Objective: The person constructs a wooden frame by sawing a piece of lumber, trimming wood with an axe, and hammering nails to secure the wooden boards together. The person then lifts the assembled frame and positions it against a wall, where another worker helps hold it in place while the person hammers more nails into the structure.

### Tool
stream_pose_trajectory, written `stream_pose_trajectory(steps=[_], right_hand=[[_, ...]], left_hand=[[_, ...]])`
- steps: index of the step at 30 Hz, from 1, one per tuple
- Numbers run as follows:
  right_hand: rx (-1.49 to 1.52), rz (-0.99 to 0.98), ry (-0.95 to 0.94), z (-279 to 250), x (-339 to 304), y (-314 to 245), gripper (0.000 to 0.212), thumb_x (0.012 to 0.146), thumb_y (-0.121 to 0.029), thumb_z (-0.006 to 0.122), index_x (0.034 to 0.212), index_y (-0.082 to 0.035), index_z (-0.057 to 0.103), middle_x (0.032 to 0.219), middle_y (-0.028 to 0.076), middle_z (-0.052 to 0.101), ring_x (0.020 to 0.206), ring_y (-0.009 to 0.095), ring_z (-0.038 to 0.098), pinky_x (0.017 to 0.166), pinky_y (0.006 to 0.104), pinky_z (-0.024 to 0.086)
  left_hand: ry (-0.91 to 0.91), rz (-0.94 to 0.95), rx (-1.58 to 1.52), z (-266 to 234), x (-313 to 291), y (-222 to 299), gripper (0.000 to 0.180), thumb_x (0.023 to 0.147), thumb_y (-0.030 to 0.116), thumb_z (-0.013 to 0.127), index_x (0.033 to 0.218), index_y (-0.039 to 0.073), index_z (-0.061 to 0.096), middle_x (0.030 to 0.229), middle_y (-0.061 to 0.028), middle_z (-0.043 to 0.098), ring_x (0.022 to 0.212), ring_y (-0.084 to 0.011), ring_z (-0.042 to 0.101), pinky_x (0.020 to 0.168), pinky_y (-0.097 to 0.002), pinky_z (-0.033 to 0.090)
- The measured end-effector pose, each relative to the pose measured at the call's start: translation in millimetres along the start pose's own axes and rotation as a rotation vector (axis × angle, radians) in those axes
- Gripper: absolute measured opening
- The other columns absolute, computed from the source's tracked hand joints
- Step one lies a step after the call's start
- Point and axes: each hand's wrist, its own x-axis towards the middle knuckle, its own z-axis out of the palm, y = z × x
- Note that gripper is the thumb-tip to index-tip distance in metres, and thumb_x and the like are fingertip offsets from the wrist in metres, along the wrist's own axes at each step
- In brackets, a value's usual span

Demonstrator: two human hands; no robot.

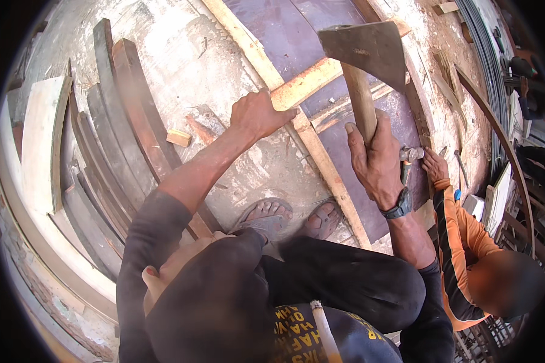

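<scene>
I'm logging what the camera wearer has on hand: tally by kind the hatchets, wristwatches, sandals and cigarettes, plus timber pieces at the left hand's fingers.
Hatchet: 1, in the right hand
Wristwatch: 1
Sandals: 2
Cigarette: 1
Wooden batten: 1, its end at the left hand
Total: 6

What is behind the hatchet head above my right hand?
A light wood piece and a purple panel show past the edges of the hatchet head; whatever its metal covers cannot be seen.
</scene>
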Motion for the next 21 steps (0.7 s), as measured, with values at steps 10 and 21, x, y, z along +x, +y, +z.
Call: stream_pose_trajectory(steps=[10, 21], right_hand=[[0.019, -0.011, -0.089, 3.1, 4.4, -0.9, 0.03, 0.099, -0.022, 0.064, 0.113, 0.0, 0.048, 0.072, 0.031, 0.061, 0.072, 0.053, 0.064, 0.062, 0.0535, 0.048], [-0.008, 0.036, -0.152, -14.5, 9.1, -5.0, 0.03, 0.1, -0.023, 0.064, 0.106, 0.003, 0.049, 0.07, 0.03, 0.061, 0.071, 0.05, 0.066, 0.061, 0.0537, 0.048]], left_hand=[[0.014, 0.0, -0.018, 0.9, -4.5, 1.1, 0.073, 0.075, 0.059, 0.077, 0.101, -0.009, 0.071, 0.093, -0.0269, 0.074, 0.087, -0.0392, 0.074, 0.077, -0.0468, 0.059], [0.016, 0.033, -0.002, 0.9, -6.3, 5.9, 0.076, 0.078, 0.06, 0.075, 0.108, -0.009, 0.068, 0.09, -0.0257, 0.074, 0.086, -0.039, 0.074, 0.077, -0.0465, 0.057]])
